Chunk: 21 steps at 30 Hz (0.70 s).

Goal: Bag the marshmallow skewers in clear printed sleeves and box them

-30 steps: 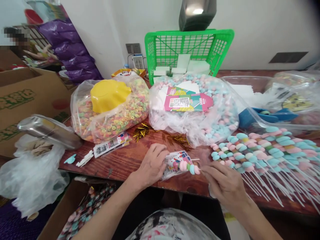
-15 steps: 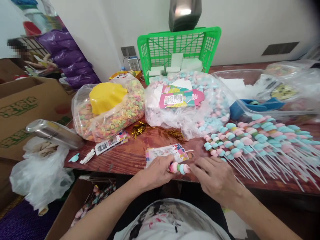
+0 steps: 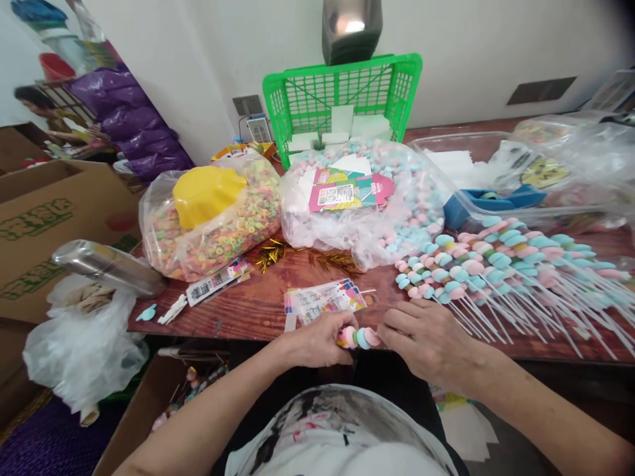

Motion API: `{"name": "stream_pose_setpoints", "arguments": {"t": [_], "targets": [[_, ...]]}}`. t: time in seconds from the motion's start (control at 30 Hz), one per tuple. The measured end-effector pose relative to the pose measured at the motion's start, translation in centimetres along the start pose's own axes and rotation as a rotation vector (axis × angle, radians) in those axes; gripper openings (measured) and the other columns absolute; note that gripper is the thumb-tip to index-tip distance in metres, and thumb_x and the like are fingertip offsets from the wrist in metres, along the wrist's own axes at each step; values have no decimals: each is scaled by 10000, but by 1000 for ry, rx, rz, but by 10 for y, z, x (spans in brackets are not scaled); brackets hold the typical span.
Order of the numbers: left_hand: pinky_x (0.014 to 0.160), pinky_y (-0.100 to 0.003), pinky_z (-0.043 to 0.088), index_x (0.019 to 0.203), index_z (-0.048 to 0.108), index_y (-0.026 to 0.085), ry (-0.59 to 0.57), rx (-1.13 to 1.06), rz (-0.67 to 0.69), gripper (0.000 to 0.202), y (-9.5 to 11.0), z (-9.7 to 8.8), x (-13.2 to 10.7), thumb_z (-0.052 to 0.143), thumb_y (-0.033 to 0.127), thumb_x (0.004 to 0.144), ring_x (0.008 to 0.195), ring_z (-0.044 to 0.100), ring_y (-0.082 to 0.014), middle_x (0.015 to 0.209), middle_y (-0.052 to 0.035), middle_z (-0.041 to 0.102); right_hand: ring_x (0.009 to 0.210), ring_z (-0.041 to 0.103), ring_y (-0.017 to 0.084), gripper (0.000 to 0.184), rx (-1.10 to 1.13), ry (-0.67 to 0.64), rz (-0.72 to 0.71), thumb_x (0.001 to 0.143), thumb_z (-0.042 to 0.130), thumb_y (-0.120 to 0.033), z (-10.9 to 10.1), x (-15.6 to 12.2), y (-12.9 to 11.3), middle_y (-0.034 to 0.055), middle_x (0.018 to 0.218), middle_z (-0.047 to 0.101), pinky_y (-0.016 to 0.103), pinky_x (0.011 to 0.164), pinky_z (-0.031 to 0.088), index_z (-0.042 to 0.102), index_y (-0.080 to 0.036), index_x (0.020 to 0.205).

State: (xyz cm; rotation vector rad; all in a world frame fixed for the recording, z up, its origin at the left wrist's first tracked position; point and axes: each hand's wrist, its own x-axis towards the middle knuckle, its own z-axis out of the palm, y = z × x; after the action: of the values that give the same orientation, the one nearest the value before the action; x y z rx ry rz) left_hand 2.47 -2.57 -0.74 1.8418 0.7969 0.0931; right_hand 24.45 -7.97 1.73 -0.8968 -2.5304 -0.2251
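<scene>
Between my hands, at the table's front edge, is a candy skewer [image 3: 361,337] of pink and blue marshmallows with a green piece among them. My left hand [image 3: 320,338] is closed round its left end. At the right end, the fingers of my right hand [image 3: 421,337] are pressed together on the skewer; its stick is hidden there. Just beyond my left hand lie printed plastic wrappers [image 3: 322,301]. To the right, many finished-looking marshmallow skewers [image 3: 496,264] lie piled, their white sticks pointing towards me.
Behind are a bag of ring-shaped candy [image 3: 223,231], a bag of marshmallows [image 3: 417,205] and a green basket [image 3: 342,82]. A steel flask [image 3: 109,264] lies at left. An open carton [image 3: 129,403] is below the edge. Another person [image 3: 54,119] sits far left.
The view has shifted slightly, so the table things appear a little further left. My hands still hold the skewer at the table edge, with its marshmallows slightly lower in view.
</scene>
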Motion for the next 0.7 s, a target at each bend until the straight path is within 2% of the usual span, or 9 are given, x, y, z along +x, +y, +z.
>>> {"name": "stream_pose_setpoints", "arguments": {"t": [0.13, 0.2, 0.3, 0.4, 0.47, 0.53, 0.6, 0.7], "targets": [[628, -246, 378, 947, 505, 202, 83, 163, 62, 342, 3, 6, -2, 560, 59, 641, 708, 489, -140, 771, 41, 525, 661, 448, 157, 233, -17, -42, 82, 853, 420, -52, -9, 5, 0, 24, 723, 567, 312, 600, 263, 594, -181, 766], [705, -270, 403, 1029, 503, 208, 81, 172, 100, 425, 5, 9, -5, 561, 50, 638, 791, 515, -160, 872, 18, 559, 661, 443, 157, 240, -54, -28, 117, 851, 419, -47, -14, 6, 5, 23, 705, 562, 312, 610, 269, 590, -179, 747], [788, -285, 418, 1110, 484, 210, 15, 1, 112, 553, 8, 8, -6, 672, 97, 602, 919, 507, -183, 1027, -2, 547, 700, 444, 161, 227, -28, 22, 109, 849, 443, -51, -20, 6, 13, 25, 720, 578, 313, 634, 276, 593, -184, 744], [717, -253, 412, 1088, 469, 202, -32, -155, 59, 545, 11, 4, -4, 707, 129, 603, 833, 487, -153, 945, 19, 519, 721, 434, 163, 212, 48, 49, 73, 859, 456, -67, -21, 6, 14, 24, 723, 579, 328, 671, 280, 588, -183, 740], [668, -235, 394, 1066, 461, 197, -27, -164, 59, 504, 13, 3, -2, 666, 92, 617, 763, 471, -132, 878, 29, 507, 701, 417, 160, 213, 49, 55, 52, 864, 456, -67, -20, 8, 10, 12, 679, 554, 354, 714, 285, 570, -182, 724], [674, -242, 396, 1084, 460, 198, 2, -103, 94, 500, 14, 5, 0, 620, 58, 631, 750, 480, -135, 863, 25, 524, 695, 410, 160, 219, 20, 35, 25, 867, 447, -60, -18, 12, 4, 3, 662, 540, 389, 765, 287, 551, -184, 720], [738, -278, 412, 1155, 454, 210, 53, -12, 116, 529, 14, 8, 0, 586, 50, 668, 802, 513, -159, 917, 1, 559, 707, 415, 165, 222, -19, 0, 4, 869, 433, -55, -18, 14, 0, 4, 680, 546, 418, 797, 285, 538, -185, 722], [868, -353, 408, 1343, 357, 241, 128, 52, 81, 719, 12, 9, -2, 653, 112, 700, 970, 530, -223, 1057, -47, 578, 715, 421, 163, 219, -35, -4, 30, 869, 423, -50, -20, 15, 1, 2, 692, 554, 444, 833, 293, 538, -184, 738]]}}
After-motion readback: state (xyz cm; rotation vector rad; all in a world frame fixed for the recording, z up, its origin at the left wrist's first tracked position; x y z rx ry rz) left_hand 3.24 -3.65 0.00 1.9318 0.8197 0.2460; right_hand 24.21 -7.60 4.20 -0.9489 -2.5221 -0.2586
